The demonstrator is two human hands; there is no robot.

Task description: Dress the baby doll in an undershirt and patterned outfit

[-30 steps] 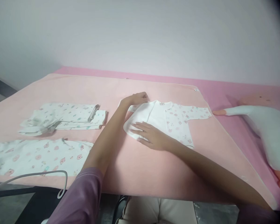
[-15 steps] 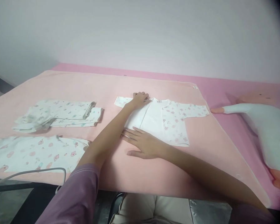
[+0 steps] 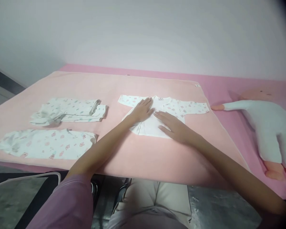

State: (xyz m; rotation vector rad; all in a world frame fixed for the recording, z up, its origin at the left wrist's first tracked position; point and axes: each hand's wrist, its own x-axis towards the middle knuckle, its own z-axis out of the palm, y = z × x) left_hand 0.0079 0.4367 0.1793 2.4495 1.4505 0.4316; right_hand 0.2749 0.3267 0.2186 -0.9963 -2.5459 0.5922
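Observation:
A small white baby shirt (image 3: pixel 147 128) with patterned sleeves lies spread out, its neck toward the wall and a sleeve out to each side. My left hand (image 3: pixel 142 109) rests flat on its upper left front, fingers stretched toward the collar. Over the middle of the shirt lies my right hand (image 3: pixel 175 125), fingers extended and thumb apart, its fingertips close to the left hand. Neither hand grips the cloth. The hands and forearms hide parts of the shirt's front.
The shirt lies on a peach cloth (image 3: pixel 124 159) over a pink surface. At left are folded patterned clothes (image 3: pixel 81 108) and another printed garment (image 3: pixel 54 144). A doll in white clothing (image 3: pixel 264 124) lies at right. A pale cable (image 3: pixel 26 178) crosses the near left edge.
My left hand has uncurled from the shirt's shoulder and now lies flat on its front. My right hand has moved up and right from the hem onto the shirt's middle. The view has shifted slightly.

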